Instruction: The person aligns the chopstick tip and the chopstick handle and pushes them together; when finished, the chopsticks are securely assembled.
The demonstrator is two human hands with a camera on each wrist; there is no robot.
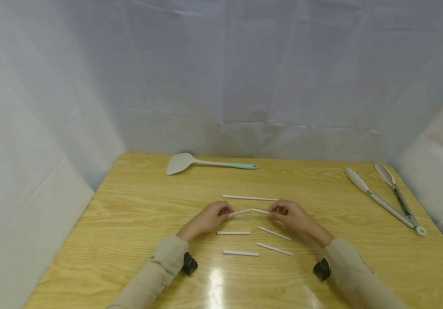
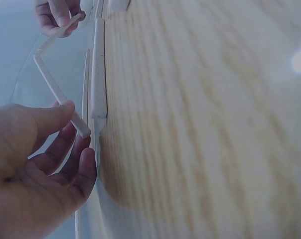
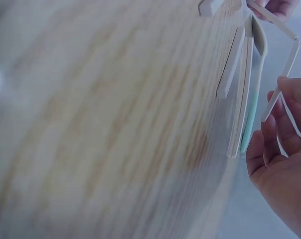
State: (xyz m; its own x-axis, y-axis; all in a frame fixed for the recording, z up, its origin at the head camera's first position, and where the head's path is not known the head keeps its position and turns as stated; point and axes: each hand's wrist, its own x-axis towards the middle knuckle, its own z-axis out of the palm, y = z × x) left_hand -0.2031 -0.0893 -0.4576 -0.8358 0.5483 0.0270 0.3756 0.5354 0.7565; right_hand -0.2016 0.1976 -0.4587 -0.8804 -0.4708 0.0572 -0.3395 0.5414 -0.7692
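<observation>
The left hand (image 1: 211, 215) and right hand (image 1: 292, 216) are each pinching a short, slim white rod (image 1: 241, 212), tips meeting or nearly so, over a yellow wood-grain table (image 1: 128, 214) where four shorter white pieces (image 1: 233, 233) are lying seemingly finished and one long white rod (image 1: 250, 198) is apparently remaining.

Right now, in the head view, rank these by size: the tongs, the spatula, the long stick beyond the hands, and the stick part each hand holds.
1. Tongs, spread open
2. Spatula
3. Long stick
4. Left stick part and right stick part: they look alike, each partly hidden, so I can't rank them.
</observation>
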